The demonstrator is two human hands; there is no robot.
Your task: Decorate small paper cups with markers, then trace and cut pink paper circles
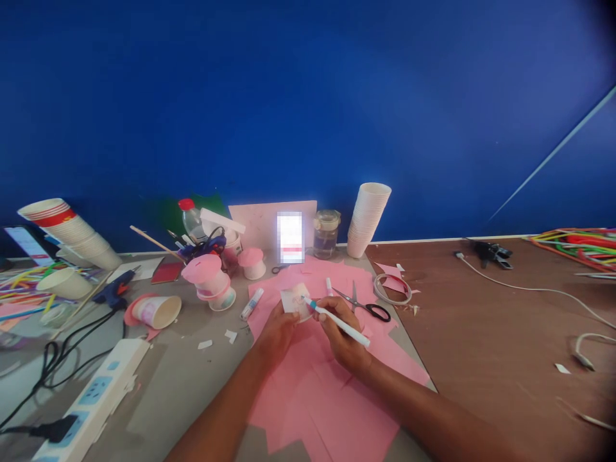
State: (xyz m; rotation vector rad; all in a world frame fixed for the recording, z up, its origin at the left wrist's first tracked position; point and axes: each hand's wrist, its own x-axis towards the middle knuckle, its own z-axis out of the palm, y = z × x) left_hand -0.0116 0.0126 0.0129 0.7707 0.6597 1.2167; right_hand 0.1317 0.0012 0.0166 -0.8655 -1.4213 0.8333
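My left hand (279,330) pinches a small white piece of paper (291,303) that bears faint marks. In my right hand (342,333) is a white marker (344,326) with a teal collar, its tip at the paper's surface. Both hands are above overlapping pink paper sheets (332,391). Scissors (368,308) with black handles lie just beyond the right hand. A glue stick or capped pen (253,305) is left of the paper. A roll of tape (392,289) rests at the right edge of the pink sheets.
Pink-covered paper cups (209,282), a tipped cup (161,311), glue gun (115,289) and power strip (96,391) stand or lie at left. A lit phone (290,237), glass jar (326,234) and cup stack (368,218) line the blue wall. A white cable (520,287) crosses the brown table.
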